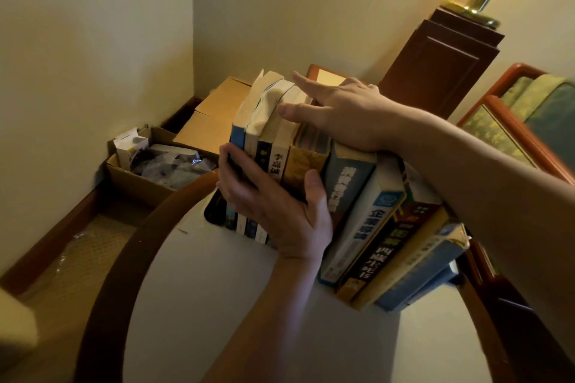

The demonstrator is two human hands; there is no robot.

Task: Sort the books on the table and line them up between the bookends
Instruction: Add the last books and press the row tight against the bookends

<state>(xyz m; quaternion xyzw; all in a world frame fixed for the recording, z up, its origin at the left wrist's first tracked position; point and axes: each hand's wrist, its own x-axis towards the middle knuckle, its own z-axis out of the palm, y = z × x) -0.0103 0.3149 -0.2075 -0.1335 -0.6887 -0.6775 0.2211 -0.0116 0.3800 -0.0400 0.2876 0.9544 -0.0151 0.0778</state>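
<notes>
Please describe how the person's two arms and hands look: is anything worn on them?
Both are bare. The left hand and right hand show no gloves, rings or watch, and both forearms are uncovered, with no sleeve visible up to the frame edge. Nails are short and unpainted.

Dim warm yellowish light from upper right; soft shadows, wide-angle bending at edges, slight blur

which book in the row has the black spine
The black-spined book, third from the right end, with large pale characters down its spine; its neighbours' spines are white-and-blue and yellow.
</notes>
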